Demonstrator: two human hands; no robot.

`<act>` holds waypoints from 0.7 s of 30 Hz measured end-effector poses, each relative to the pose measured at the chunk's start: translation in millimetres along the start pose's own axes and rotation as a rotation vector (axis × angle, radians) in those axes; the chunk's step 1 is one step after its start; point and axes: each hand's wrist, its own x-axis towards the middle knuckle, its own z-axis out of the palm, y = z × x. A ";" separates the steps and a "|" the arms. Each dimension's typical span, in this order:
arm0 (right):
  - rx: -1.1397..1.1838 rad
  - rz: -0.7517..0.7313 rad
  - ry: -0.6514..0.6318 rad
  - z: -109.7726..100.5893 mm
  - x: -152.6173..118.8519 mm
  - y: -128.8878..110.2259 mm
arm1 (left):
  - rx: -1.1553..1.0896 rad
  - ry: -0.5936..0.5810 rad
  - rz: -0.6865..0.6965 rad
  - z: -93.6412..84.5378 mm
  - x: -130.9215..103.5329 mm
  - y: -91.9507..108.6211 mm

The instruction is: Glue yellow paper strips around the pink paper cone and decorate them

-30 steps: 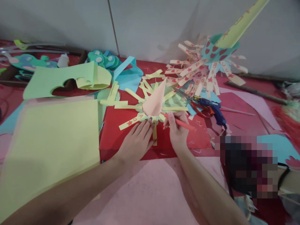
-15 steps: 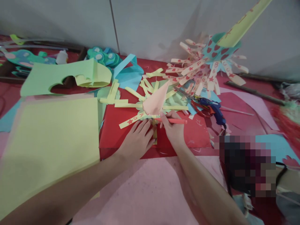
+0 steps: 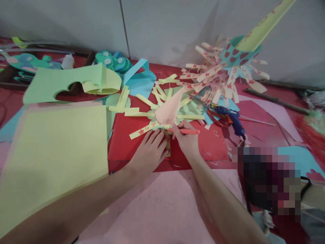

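Note:
In the middle lies a paper craft with a pink paper cone [image 3: 167, 108] at its centre and yellow paper strips [image 3: 139, 114] fanning outward. One strip carries red letters and a red star [image 3: 141, 131]. My left hand [image 3: 149, 147] rests flat at the craft's near edge, fingers stretched out beside the strip that points toward me. My right hand [image 3: 188, 140] grips a red marker [image 3: 189, 131], its tip at the base of that near strip. Under the craft is a red sheet [image 3: 205, 145]. My fingers partly cover the near strip.
Large yellow sheets [image 3: 63, 145] lie at left, a pink sheet [image 3: 157, 200] in front. A glue gun [image 3: 236, 123] and scissors [image 3: 218, 118] sit at right. Behind stands a decorated paper craft [image 3: 233, 59]. A blurred person [image 3: 271, 179] is at lower right.
The marker in my right hand has shifted very slightly to the left at its back end. My left hand stays in place, and the craft has not moved.

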 end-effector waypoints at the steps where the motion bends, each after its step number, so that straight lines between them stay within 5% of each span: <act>1: -0.002 0.002 0.000 -0.1 0.0 -0.2 | -0.002 -0.003 -0.001 0.2 -0.1 0.0; 21: -0.080 -0.001 0.063 1.5 -1.0 3.1 | 0.020 0.005 -0.001 -0.9 0.5 0.6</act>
